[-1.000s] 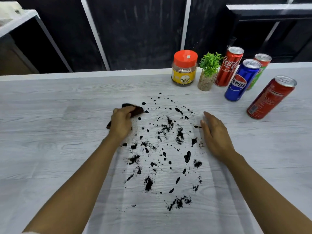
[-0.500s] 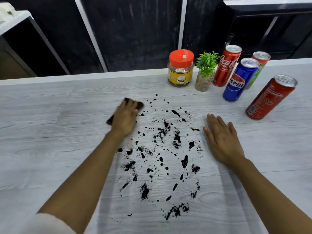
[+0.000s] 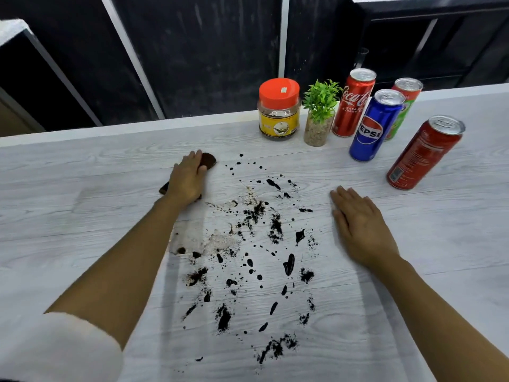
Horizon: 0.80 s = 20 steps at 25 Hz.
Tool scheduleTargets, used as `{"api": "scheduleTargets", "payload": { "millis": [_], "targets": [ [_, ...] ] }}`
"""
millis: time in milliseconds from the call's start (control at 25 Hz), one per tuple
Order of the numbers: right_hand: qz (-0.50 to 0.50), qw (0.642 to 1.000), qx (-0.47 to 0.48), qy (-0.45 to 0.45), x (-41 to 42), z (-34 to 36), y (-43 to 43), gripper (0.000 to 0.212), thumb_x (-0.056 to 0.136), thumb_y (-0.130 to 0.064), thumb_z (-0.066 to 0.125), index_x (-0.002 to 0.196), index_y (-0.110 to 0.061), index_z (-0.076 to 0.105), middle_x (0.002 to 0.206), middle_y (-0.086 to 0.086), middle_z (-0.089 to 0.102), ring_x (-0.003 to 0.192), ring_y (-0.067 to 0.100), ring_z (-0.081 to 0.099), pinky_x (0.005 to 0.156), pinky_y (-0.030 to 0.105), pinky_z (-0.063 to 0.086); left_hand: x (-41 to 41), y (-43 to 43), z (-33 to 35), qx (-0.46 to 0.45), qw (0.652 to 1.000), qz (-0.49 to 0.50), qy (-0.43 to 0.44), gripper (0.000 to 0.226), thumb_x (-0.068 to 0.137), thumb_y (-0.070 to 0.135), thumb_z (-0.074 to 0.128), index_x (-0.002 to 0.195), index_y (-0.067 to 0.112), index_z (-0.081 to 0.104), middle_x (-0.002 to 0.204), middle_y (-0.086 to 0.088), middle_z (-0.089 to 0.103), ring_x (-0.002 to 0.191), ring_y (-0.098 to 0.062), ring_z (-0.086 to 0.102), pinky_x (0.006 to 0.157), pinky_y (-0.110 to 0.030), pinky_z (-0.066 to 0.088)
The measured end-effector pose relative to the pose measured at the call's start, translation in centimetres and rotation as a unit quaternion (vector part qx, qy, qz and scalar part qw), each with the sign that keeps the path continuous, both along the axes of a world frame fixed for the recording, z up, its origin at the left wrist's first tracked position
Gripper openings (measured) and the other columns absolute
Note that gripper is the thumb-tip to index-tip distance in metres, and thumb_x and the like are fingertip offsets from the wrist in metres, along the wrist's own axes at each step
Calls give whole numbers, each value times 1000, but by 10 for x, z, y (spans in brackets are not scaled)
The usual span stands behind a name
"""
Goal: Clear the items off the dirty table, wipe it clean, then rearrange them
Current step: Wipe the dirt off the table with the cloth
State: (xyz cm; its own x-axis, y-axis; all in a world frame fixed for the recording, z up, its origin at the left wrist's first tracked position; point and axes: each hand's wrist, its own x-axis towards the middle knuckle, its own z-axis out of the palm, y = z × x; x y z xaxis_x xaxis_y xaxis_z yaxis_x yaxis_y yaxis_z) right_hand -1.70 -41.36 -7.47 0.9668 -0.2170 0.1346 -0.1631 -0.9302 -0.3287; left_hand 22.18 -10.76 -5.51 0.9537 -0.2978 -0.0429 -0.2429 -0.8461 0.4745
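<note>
Head view, looking down on a pale wood-grain table (image 3: 68,188), with both bare forearms reaching in from the bottom. I see the left hand (image 3: 188,179) at the far-left corner of the mess, fingers curled over a dark brown wiping pad (image 3: 208,160) and pressing it to the surface. One end of the pad shows past the fingertips, the other beside the wrist. The right hand (image 3: 358,221) lies flat and empty, fingers straight, palm down just beside the right edge of the mess. Between the hands is the black spill (image 3: 275,235): drops, streaks and gritty clumps in a long patch whose length runs from the far side of the table toward me. From the pad, nearly all of it lies to the right and nearer to me, so I judge the coming stroke should pull back and rightward, and the left hand is placed to make it. A paler smeared patch beside the left forearm suggests wiping has only begun. The cleared items stand along the far edge, right of centre and apart from the spill: an orange-lidded jar (image 3: 278,108), a small potted plant (image 3: 319,114), a Coca-Cola can (image 3: 354,103), a Pepsi can (image 3: 376,125), a green can (image 3: 405,106) behind it, and a red can (image 3: 425,153) farther right.
</note>
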Motion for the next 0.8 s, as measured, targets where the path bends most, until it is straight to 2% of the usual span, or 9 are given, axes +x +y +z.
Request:
{"api": "scheduleTargets", "payload": {
  "millis": [80,160,280,320,360,440,520,600,800],
  "targets": [
    [-4,1000,-4,1,0,-1,-1,52,99,-40,20,148,-23,29,155,-3,27,145,11,17,119,36,10,-15,-31,-6,20,997,-59,-38,52,104,29,29,152,14,15,160,-9,9,148,-29,2,120,-42,0],
    [-5,1000,-7,4,-1,-2,-2,52,100,-40,20,148,-23,28,155,-4,26,145,10,16,120,35,9,-50,-60,-7,-11,989,-143,-45,51,103,27,32,151,18,17,159,-2,11,148,-23,2,120,-37,-1],
    [-12,1000,-2,1,2,-1,2,53,99,-40,20,148,-22,29,155,-3,27,145,11,16,120,34,8,-92,-73,-1,-119,964,-239,9,45,100,11,43,144,17,36,153,2,30,142,-13,24,116,-19,14],
    [-21,1000,3,2,4,0,5,54,98,-39,19,147,-21,30,155,-2,27,145,13,16,120,35,7,-93,-69,8,-172,960,-219,36,42,98,7,45,139,16,45,147,3,39,136,-11,35,112,-13,23],
    [-32,999,4,5,5,0,9,54,98,-39,19,147,-21,30,155,-2,27,145,15,16,120,36,6,-85,-63,17,-224,959,-164,49,39,97,5,47,135,16,51,142,2,46,129,-12,43,108,-13,32],
    [-39,999,-5,10,7,0,14,55,97,-38,17,147,-21,30,156,-3,26,146,16,14,120,38,4,-43,-51,26,-263,964,-30,18,36,97,7,48,132,14,54,139,-5,51,125,-20,47,107,-25,36],
    [-38,999,-11,10,7,0,15,54,97,-38,17,147,-22,30,156,-4,26,146,15,14,120,38,4,2,-40,20,-178,984,11,-12,39,99,15,47,138,9,48,144,-11,47,132,-25,42,110,-25,27],
    [-40,999,-15,12,7,0,13,53,97,-38,18,147,-23,30,156,-5,26,146,15,14,120,39,4,24,-45,4,-75,997,-19,-19,45,100,22,44,144,9,40,151,-12,37,140,-28,33,116,-31,21],
    [-48,999,-12,17,9,-1,16,54,97,-39,16,147,-25,29,156,-6,25,146,13,12,120,38,3,-9,-99,-7,-58,983,-169,-44,47,102,26,40,148,21,32,156,-1,26,145,-20,21,119,-36,12]
  ]
}}
